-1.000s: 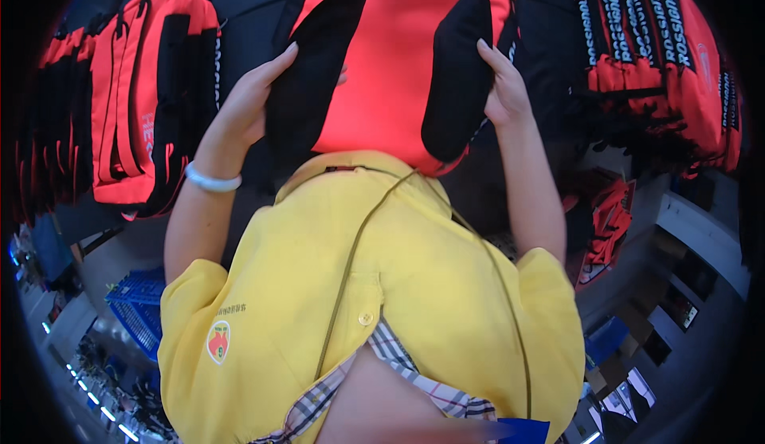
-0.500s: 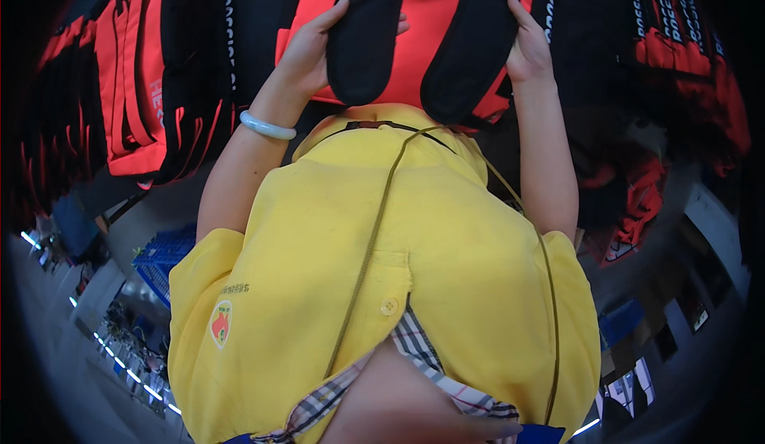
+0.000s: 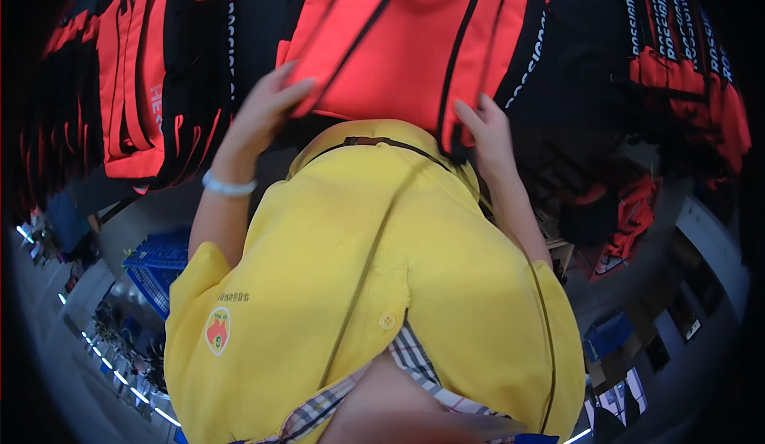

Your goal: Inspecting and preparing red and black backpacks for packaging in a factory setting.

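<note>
At the top centre, partly cut off by the frame, a red-and-black backpack (image 3: 414, 53) lies in front of the wearer. Half a second ago its shoulder straps showed black padded faces; now the left strap (image 3: 343, 29) and right strap (image 3: 476, 45) are turned red side up. Both hands sit lower, nearer the waist. Left hand (image 3: 267, 109) and right hand (image 3: 488, 129) are well apart, each at the lower end of its own strap; motion blur hides whether their fingers are closed.

A yellow shirt (image 3: 343, 269) fills the middle and lower view, with a loose cord (image 3: 360, 284) hanging across it. A pale bangle (image 3: 229, 186) circles the left wrist. Red-and-black backpacks stand in a row at left (image 3: 131, 85), and more bags are stacked at right (image 3: 693, 85). A blue plastic crate (image 3: 155, 265) is at lower left, beyond the elbow.

Large white lettering runs along the held backpack's black side and the right-hand bags; the left row also carries print. An oval badge (image 3: 217, 331) with an orange-red emblem and small dark characters marks the shirt.
</note>
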{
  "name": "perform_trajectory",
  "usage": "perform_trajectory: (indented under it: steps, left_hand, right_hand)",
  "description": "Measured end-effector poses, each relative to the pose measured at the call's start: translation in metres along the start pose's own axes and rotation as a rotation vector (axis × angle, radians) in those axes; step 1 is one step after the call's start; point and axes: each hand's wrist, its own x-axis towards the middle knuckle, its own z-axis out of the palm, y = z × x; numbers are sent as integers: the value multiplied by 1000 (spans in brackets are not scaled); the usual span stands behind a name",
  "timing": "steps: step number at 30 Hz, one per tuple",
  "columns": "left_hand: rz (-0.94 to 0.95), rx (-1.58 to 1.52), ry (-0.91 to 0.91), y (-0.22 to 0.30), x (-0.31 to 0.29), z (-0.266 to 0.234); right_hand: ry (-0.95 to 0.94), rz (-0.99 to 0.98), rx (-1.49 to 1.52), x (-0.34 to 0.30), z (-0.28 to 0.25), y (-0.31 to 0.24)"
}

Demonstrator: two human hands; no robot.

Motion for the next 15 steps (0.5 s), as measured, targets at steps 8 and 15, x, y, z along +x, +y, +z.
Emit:
perform_trajectory:
  steps: [8, 15]
  left_hand:
    - [43, 403, 275, -75, -26, -72]
    - [246, 242, 308, -83, 51, -44]
  right_hand:
    - [-71, 492, -271, -31, -92, 56]
    - [-19, -58, -116, 30, -79, 38]
